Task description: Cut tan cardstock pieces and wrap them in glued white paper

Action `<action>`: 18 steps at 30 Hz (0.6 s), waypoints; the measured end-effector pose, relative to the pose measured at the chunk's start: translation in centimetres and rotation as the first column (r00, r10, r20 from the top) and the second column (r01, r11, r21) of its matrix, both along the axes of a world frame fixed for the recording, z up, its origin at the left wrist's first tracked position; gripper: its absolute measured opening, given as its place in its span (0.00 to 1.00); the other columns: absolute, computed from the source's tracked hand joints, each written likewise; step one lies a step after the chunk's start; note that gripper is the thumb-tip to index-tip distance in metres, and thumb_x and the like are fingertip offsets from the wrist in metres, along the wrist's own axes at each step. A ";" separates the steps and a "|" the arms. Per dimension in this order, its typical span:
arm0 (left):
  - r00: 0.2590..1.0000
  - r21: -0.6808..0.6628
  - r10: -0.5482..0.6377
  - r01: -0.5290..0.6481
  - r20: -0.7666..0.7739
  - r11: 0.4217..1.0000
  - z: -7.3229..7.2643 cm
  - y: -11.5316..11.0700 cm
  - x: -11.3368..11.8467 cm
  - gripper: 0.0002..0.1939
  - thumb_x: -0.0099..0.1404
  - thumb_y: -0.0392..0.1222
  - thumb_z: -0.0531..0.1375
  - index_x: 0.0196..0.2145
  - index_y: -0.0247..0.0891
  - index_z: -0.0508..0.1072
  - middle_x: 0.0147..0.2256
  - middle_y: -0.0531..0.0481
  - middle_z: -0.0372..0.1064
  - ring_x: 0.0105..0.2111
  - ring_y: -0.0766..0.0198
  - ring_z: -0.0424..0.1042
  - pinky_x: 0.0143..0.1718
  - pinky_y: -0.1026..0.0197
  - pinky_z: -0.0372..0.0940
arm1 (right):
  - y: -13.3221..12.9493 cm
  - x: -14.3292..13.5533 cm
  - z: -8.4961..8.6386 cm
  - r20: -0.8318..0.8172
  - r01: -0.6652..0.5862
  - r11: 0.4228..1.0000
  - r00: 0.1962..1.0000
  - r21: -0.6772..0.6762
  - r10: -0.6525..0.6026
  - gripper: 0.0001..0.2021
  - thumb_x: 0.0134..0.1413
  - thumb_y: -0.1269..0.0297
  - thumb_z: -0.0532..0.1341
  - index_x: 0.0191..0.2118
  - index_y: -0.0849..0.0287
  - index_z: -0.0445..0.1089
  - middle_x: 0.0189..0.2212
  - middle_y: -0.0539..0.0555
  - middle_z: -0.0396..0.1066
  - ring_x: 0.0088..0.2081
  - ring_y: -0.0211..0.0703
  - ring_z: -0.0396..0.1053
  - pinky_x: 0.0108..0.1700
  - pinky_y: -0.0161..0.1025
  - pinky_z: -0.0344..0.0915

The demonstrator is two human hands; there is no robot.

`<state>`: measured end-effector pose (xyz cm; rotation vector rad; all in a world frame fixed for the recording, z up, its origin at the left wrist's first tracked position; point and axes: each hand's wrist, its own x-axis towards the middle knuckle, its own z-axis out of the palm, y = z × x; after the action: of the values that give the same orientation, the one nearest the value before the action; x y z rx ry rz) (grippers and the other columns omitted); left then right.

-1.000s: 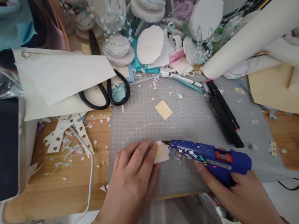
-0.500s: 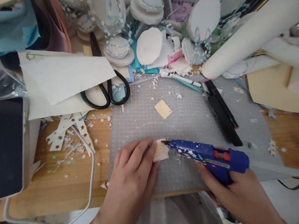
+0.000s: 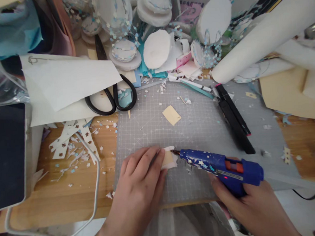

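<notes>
My left hand [image 3: 141, 178] holds a small cream and white paper piece [image 3: 168, 160] down on the grey cutting mat [image 3: 144, 129], its fingers pressed together over the left part of it. My right hand [image 3: 254, 204] is wrapped round the handle of a blue hot glue gun [image 3: 215, 164] flecked with small paper flowers. The gun's dark nozzle points left and is at the upper right edge of the paper piece; whether it touches cannot be made out. Beyond the hands, a cream paper square [image 3: 171, 115] lies flat on the mat.
Black-handled scissors [image 3: 111, 99] lie partly under white paper sheets [image 3: 73, 80]. To the right are black pens [image 3: 233, 117] and a large white paper roll [image 3: 264, 35]. White discs [image 3: 157, 49] crowd the back. A tablet-like device [image 3: 8, 157] and a white cable [image 3: 96, 184] are at left.
The glue gun has shifted very slightly right and down, its nozzle still by the paper's upper right edge. My left hand keeps its place on the paper piece.
</notes>
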<state>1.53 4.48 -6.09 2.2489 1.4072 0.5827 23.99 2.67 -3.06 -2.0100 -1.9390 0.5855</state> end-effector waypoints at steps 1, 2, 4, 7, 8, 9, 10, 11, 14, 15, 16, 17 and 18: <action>1.000 0.001 0.000 0.000 0.000 1.000 0.0 0.0 0.0 0.19 0.68 0.34 0.55 0.56 0.35 0.65 0.53 0.44 0.66 0.53 0.54 0.61 0.53 0.50 0.60 | -0.1 0.0 0.0 -0.003 -0.002 1.000 1.000 -0.009 0.002 0.14 0.53 0.57 0.56 0.19 0.52 0.60 0.11 0.47 0.61 0.14 0.39 0.61 0.18 0.35 0.60; 1.000 0.004 0.001 -0.001 0.000 1.000 0.0 0.0 0.0 0.19 0.68 0.34 0.55 0.56 0.35 0.65 0.54 0.44 0.66 0.53 0.54 0.61 0.53 0.50 0.60 | -0.1 0.1 -0.1 -0.006 -0.002 1.000 1.000 -0.014 0.002 0.14 0.53 0.57 0.57 0.19 0.52 0.59 0.11 0.47 0.60 0.14 0.39 0.61 0.18 0.35 0.60; 1.000 0.007 0.007 -0.007 0.002 1.000 0.0 0.0 0.1 0.19 0.68 0.34 0.55 0.56 0.35 0.65 0.54 0.44 0.66 0.52 0.54 0.61 0.53 0.50 0.60 | -0.4 0.2 -0.3 -0.009 0.001 1.000 1.000 -0.022 -0.001 0.14 0.53 0.57 0.57 0.19 0.52 0.60 0.11 0.47 0.61 0.14 0.40 0.61 0.19 0.36 0.61; 1.000 0.007 0.008 -0.008 0.005 1.000 -0.1 -0.1 0.0 0.19 0.68 0.34 0.55 0.56 0.35 0.65 0.53 0.44 0.66 0.53 0.54 0.61 0.53 0.50 0.60 | -0.8 0.4 -0.6 -0.008 0.008 1.000 1.000 -0.027 -0.008 0.14 0.53 0.56 0.57 0.20 0.52 0.60 0.12 0.47 0.61 0.15 0.40 0.62 0.19 0.36 0.61; 1.000 0.005 0.005 -0.005 0.004 1.000 -0.1 -0.1 0.0 0.19 0.68 0.34 0.55 0.56 0.35 0.65 0.53 0.44 0.66 0.53 0.53 0.61 0.53 0.50 0.60 | -0.9 0.5 -0.6 -0.006 0.006 1.000 1.000 -0.031 -0.007 0.14 0.54 0.56 0.57 0.20 0.52 0.60 0.12 0.47 0.61 0.15 0.40 0.62 0.19 0.36 0.61; 1.000 0.006 0.003 -0.003 0.004 1.000 -0.1 -0.1 0.0 0.19 0.68 0.34 0.55 0.56 0.35 0.65 0.53 0.44 0.66 0.53 0.53 0.61 0.53 0.49 0.60 | -0.9 0.5 -0.6 -0.005 0.001 0.999 1.000 -0.034 -0.001 0.13 0.54 0.56 0.56 0.21 0.52 0.61 0.12 0.47 0.61 0.15 0.40 0.63 0.19 0.36 0.60; 1.000 0.007 0.001 -0.001 0.004 1.000 -0.1 -0.1 0.0 0.19 0.68 0.34 0.55 0.56 0.35 0.65 0.53 0.43 0.66 0.53 0.53 0.61 0.53 0.49 0.60 | -0.9 0.5 -0.5 -0.004 -0.009 0.999 1.000 -0.037 0.009 0.13 0.54 0.57 0.56 0.21 0.52 0.61 0.12 0.47 0.62 0.15 0.40 0.63 0.19 0.35 0.61; 1.000 0.007 0.001 -0.001 0.005 1.000 -0.1 -0.1 0.0 0.18 0.68 0.33 0.55 0.55 0.34 0.65 0.53 0.43 0.66 0.53 0.53 0.61 0.52 0.49 0.60 | -0.8 0.5 -0.4 0.000 -0.020 0.999 1.000 -0.038 0.020 0.12 0.54 0.58 0.56 0.22 0.52 0.62 0.13 0.47 0.62 0.15 0.40 0.63 0.19 0.35 0.61; 1.000 0.008 0.003 -0.003 0.008 1.000 0.0 0.0 0.0 0.18 0.68 0.33 0.55 0.55 0.34 0.66 0.53 0.43 0.66 0.53 0.53 0.61 0.52 0.49 0.61 | -0.5 0.3 0.0 0.015 -0.051 0.998 0.999 -0.021 0.051 0.10 0.53 0.60 0.57 0.23 0.53 0.62 0.14 0.47 0.65 0.15 0.40 0.65 0.20 0.35 0.64; 1.000 0.008 0.003 -0.003 0.005 1.000 0.0 0.0 0.0 0.18 0.68 0.33 0.55 0.55 0.34 0.65 0.53 0.43 0.66 0.53 0.53 0.61 0.52 0.49 0.60 | -0.4 0.2 0.0 0.019 -0.052 0.999 0.998 -0.003 0.052 0.10 0.53 0.60 0.56 0.23 0.53 0.63 0.14 0.48 0.65 0.15 0.40 0.65 0.20 0.35 0.64; 1.000 0.009 0.005 -0.005 0.003 1.000 0.0 0.0 0.1 0.18 0.68 0.33 0.55 0.55 0.34 0.65 0.53 0.43 0.66 0.52 0.53 0.61 0.52 0.49 0.60 | -0.3 0.1 0.1 0.021 -0.053 0.998 0.998 0.016 0.052 0.09 0.53 0.60 0.56 0.24 0.53 0.64 0.15 0.48 0.65 0.15 0.40 0.65 0.20 0.35 0.63; 1.000 0.012 0.004 -0.004 0.000 1.000 0.0 0.0 0.1 0.18 0.68 0.33 0.55 0.55 0.34 0.65 0.53 0.43 0.66 0.52 0.53 0.61 0.52 0.49 0.61 | -0.3 0.1 0.1 0.023 -0.052 0.998 0.998 0.031 0.052 0.08 0.53 0.60 0.56 0.25 0.53 0.64 0.15 0.48 0.66 0.16 0.40 0.65 0.19 0.35 0.63; 1.000 0.013 0.003 -0.003 -0.001 1.000 0.0 0.0 0.1 0.18 0.68 0.34 0.55 0.55 0.34 0.65 0.53 0.43 0.66 0.52 0.53 0.61 0.52 0.49 0.61 | -0.3 0.1 0.1 0.025 -0.054 0.998 0.998 0.045 0.053 0.07 0.53 0.59 0.56 0.26 0.54 0.65 0.16 0.48 0.67 0.16 0.40 0.65 0.19 0.36 0.63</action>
<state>1.64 4.52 -6.11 2.2576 1.4114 0.5936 24.04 2.35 -2.94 -1.9514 -2.0071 0.5276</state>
